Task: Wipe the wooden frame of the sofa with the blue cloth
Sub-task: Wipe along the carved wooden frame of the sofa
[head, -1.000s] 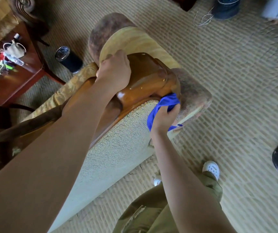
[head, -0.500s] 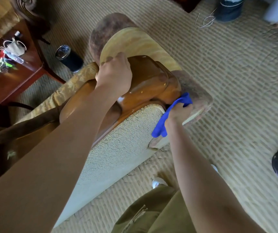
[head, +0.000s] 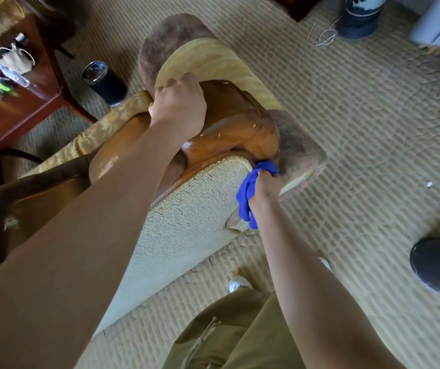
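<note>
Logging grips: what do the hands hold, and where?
Right hand grips the bunched blue cloth near its top; left hand grips the sofa's wooden frame.

Blue cloth working at the sofa's wooden frame

The glossy brown wooden frame [head: 236, 123] is curving over the sofa's corner, showing pale scuffs, while the bunched blue cloth [head: 248, 193] is pressing against its lower edge and hanging down the beige upholstery.

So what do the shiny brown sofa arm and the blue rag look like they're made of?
The sofa arm looks like carved wood under a glossy varnish: warm brown with bright window glare on its curves. The blue cloth seems a soft matte fabric, possibly microfibre, since it bunches and folds in the right hand.
</note>
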Demonstrator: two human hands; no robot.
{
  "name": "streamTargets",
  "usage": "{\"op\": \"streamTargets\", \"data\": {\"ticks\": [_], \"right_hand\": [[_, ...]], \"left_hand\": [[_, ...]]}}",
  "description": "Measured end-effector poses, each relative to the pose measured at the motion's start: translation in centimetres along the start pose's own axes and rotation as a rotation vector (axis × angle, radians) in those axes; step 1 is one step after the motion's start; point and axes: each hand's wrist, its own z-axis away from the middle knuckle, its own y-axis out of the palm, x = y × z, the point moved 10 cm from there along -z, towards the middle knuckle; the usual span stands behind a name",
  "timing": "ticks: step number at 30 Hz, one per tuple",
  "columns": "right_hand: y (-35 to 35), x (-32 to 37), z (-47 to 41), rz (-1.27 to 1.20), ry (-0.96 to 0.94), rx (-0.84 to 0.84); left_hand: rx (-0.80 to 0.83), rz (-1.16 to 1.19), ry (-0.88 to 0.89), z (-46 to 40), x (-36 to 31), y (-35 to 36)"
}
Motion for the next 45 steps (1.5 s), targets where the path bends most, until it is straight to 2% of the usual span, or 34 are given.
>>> {"op": "streamTargets", "data": {"ticks": [9, 11, 13, 16, 18, 26, 30, 34, 37, 39, 42, 43, 45], "right_hand": [[2.3, 4.4, 7.3, 0.212, -0.481, 0.208], [2.7, 5.1, 8.4, 0.237, -0.527, 0.215], [2.2, 4.8, 7.0, 0.248, -0.470, 0.151], [1.3, 1.6, 2.3, 0.178, -0.153, 0.097], [1.1, 0.4, 0.6, 0.182, -0.045, 0.106], [0.8, 0.9, 2.1, 0.147, -0.085, 0.199], [3.1, 4.8, 7.5, 0.172, -0.376, 0.356], [5.6, 9.3, 15.7, 0.351, -0.906, 0.495], [9.0, 10.5, 19.7, 0.581, -1.222, 0.624], [11.5, 10.0, 20.4, 0.823, -1.335, 0.563], [14.2, 9.9, 20.9, 1.073, -1.489, 0.301], [15.5, 10.1, 21.1, 1.143, -1.517, 0.273], [18.8, 9.8, 20.3, 1.373, -1.437, 0.339]], "left_hand": [[0.050, 0.100, -0.024, 0.5, 0.1, 0.0], [0.063, 0.106, -0.020, 0.7, 0.2, -0.2], [0.065, 0.105, -0.004, 0.8, 0.1, -0.4], [0.055, 0.077, 0.011, 1.1, -0.3, -0.3], [0.044, 0.066, -0.003, 1.1, -0.3, -0.3], [0.034, 0.000, 0.001, 1.4, -0.8, -0.6], [0.111, -0.008, 0.006, 1.0, -0.4, -0.4], [0.262, 0.180, 0.045, 0.2, 0.3, -0.2], [0.229, 0.375, 0.000, 0.5, 1.8, -1.9], [0.105, 0.451, -0.048, 1.0, 3.9, -3.9], [-0.073, 0.538, -0.118, 2.2, 8.3, -6.6], [-0.106, 0.567, -0.140, 2.7, 9.5, -7.0], [-0.124, 0.608, -0.183, 3.7, 11.3, -7.0]]}}
